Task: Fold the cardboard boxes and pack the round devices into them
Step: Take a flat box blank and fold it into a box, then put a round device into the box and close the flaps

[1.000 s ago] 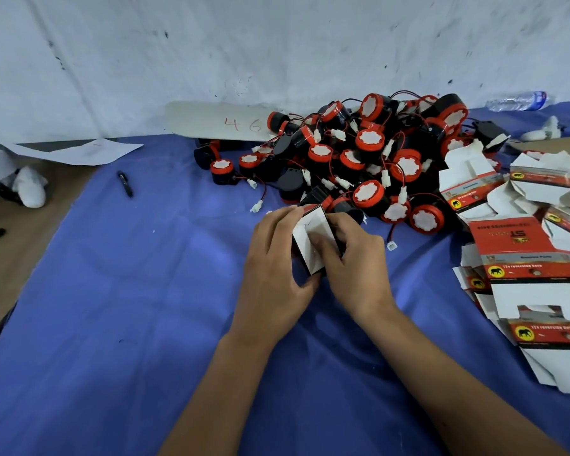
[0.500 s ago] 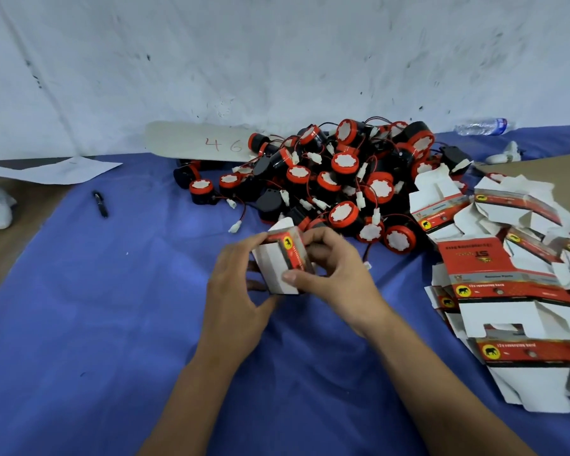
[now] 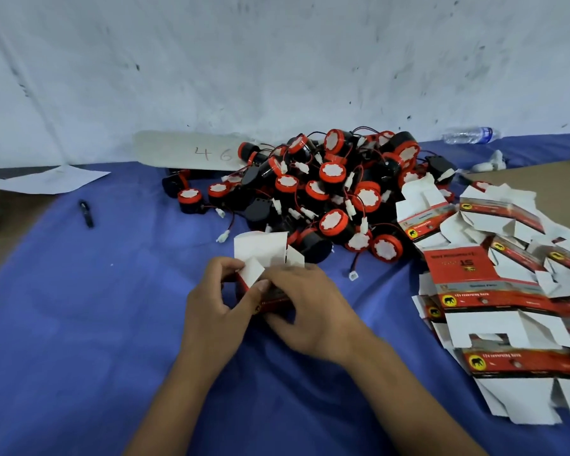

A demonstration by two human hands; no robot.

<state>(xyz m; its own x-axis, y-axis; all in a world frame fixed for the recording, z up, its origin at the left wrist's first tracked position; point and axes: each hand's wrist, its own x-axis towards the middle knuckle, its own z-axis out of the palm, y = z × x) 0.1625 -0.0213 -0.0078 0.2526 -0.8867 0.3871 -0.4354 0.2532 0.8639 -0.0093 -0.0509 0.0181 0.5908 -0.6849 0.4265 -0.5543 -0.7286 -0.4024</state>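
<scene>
Gripping one glossy red cardboard box (image 3: 270,299), white flaps raised, both hands, left (image 3: 216,311) and right (image 3: 313,311), curl around it; round devices (image 3: 334,192) heaped beyond.

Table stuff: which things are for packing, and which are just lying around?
For the job: box in both hands; pile of round devices; flat boxes.
Lying about: water bottle; black pen; paper sheet.

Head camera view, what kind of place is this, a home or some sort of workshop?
Most likely a small packing or assembly workshop. A heap of identical round devices lies on a blue cloth, beside a stack of flat printed boxes, and both hands, left hand and right hand, fold one box.
</scene>
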